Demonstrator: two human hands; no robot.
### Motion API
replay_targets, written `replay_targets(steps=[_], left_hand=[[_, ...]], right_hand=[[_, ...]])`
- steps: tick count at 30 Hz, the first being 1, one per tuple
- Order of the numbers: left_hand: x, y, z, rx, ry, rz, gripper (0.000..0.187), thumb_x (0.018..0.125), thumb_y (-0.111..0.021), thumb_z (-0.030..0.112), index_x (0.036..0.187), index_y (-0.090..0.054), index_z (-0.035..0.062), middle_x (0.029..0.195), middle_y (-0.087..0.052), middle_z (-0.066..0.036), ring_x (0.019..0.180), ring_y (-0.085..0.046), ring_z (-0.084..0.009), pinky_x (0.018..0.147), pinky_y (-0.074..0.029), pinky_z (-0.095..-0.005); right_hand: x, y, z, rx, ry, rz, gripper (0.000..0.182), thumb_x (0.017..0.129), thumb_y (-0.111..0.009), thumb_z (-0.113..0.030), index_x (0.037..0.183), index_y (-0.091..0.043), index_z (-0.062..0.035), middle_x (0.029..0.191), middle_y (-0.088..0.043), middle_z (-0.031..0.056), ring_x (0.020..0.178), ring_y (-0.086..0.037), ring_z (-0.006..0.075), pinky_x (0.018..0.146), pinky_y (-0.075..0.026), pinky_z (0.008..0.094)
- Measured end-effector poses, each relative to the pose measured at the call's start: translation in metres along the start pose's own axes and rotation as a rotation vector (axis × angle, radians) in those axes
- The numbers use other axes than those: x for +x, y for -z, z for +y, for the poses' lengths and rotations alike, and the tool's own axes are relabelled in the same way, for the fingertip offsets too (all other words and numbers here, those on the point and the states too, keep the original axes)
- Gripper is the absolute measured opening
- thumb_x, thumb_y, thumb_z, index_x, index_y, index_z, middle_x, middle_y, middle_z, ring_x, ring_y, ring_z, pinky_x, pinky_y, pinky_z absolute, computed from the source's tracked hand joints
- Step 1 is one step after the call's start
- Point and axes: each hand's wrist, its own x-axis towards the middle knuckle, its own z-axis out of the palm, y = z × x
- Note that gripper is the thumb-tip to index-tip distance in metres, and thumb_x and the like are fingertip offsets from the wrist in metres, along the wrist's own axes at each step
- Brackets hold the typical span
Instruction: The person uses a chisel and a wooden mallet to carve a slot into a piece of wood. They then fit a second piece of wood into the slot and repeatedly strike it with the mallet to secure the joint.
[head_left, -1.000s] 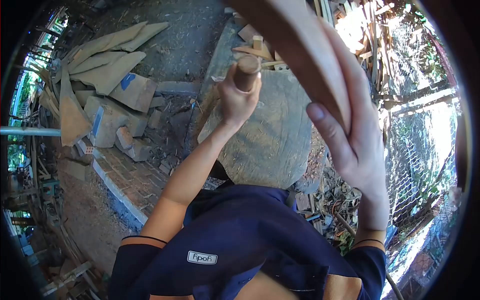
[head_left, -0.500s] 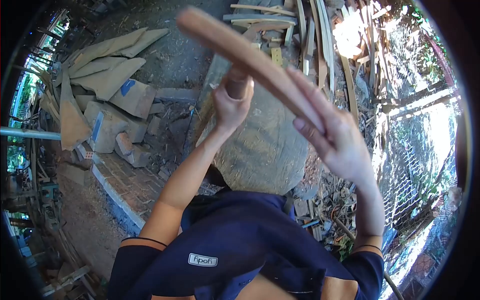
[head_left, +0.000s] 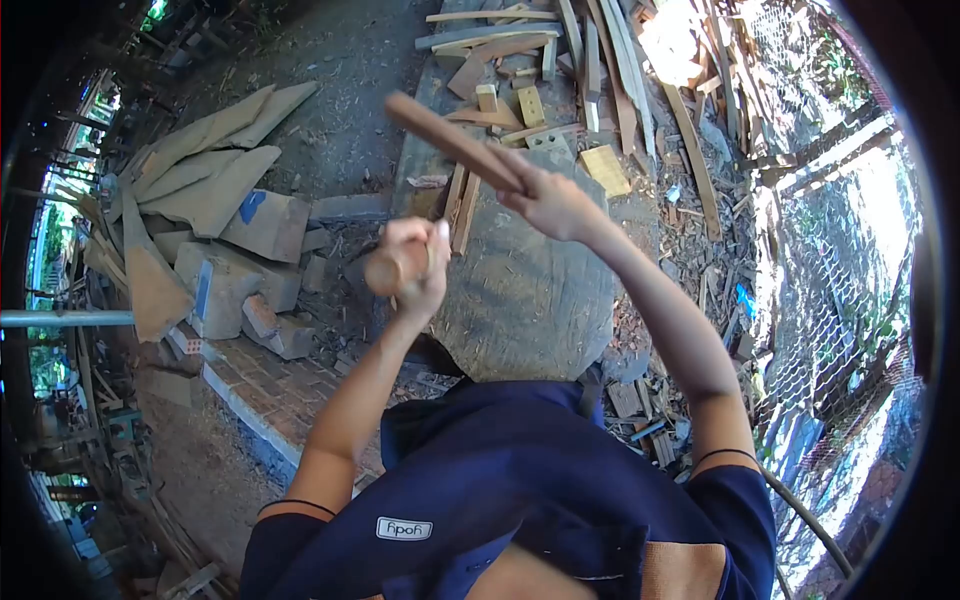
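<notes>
My left hand is closed around a short, round wooden piece, its blunt end turned toward me; the kind cannot be made out. Over the bench, my right hand grips one end of a narrow wooden strip, which slants up and to the left in the air. Beneath both hands is the worn wooden bench, scattered with shavings. Two thin wooden slats lie on it, just right of my left hand.
Toward the bench's far end lie a yellowish block, a block with holes and several offcuts. Long strips lie at the right, near a wire fence. Wooden panels are piled at the left beside a low brick edge.
The strip has swung away from me, now held at its near end in my right hand. My left hand has moved left and lower, tilting the round piece's end toward me.
</notes>
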Motion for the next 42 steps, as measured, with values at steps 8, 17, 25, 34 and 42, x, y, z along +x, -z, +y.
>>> replay_targets(steps=[8, 17, 25, 34, 42], left_hand=[[-0.044, -0.01, 0.014, 0.122, -0.409, -0.206, 0.025, 0.074, -0.071, -0.007, 0.079, -0.05, 0.0074, 0.068, -0.059, -0.007, 0.059, -0.061, -0.0229, 0.055, -0.051, -0.0353], [-0.013, -0.003, 0.018, 0.157, 0.039, -0.028, 0.021, 0.091, -0.058, -0.003, 0.096, -0.041, 0.0079, 0.078, -0.055, -0.005, 0.062, -0.053, -0.0123, 0.057, -0.045, -0.0266], [0.071, 0.011, 0.011, -0.322, 0.353, 0.461, 0.023, 0.097, -0.059, 0.02, 0.103, -0.041, 0.0085, 0.069, -0.05, -0.002, 0.06, -0.05, -0.0128, 0.061, -0.047, -0.0319], [0.081, 0.025, 0.019, -0.302, 0.366, 0.238, 0.035, 0.099, -0.051, 0.014, 0.13, -0.036, 0.0079, 0.106, -0.052, -0.009, 0.095, -0.059, -0.0199, 0.092, -0.054, -0.0479], [0.085, 0.022, 0.01, -0.101, 0.185, 0.48, 0.03, 0.091, -0.065, 0.007, 0.107, -0.04, 0.0037, 0.083, -0.051, -0.004, 0.06, -0.054, -0.0101, 0.053, -0.059, -0.032]], right_hand=[[0.019, -0.062, 0.028, -0.095, -0.116, -0.001, 0.073, 0.088, -0.053, -0.024, 0.152, -0.019, -0.03, 0.108, -0.066, 0.0255, 0.101, -0.064, 0.0432, 0.09, -0.05, 0.0504], [0.018, -0.059, 0.028, -0.083, -0.15, -0.016, 0.074, 0.089, -0.056, -0.028, 0.152, -0.017, -0.0268, 0.108, -0.064, 0.0291, 0.104, -0.061, 0.0454, 0.093, -0.048, 0.0511], [0.017, -0.061, 0.03, -0.046, -0.15, -0.026, 0.074, 0.089, -0.055, -0.025, 0.152, -0.017, -0.0249, 0.109, -0.064, 0.0294, 0.105, -0.06, 0.0458, 0.093, -0.048, 0.0514], [0.016, -0.06, 0.028, -0.029, -0.134, -0.024, 0.072, 0.091, -0.054, -0.026, 0.152, -0.017, -0.0253, 0.108, -0.064, 0.0297, 0.103, -0.061, 0.0466, 0.092, -0.048, 0.0518], [0.016, -0.064, 0.03, -0.05, -0.12, 0.015, 0.074, 0.087, -0.056, -0.022, 0.152, -0.019, -0.026, 0.104, -0.066, 0.0264, 0.098, -0.065, 0.0438, 0.086, -0.051, 0.0509]])
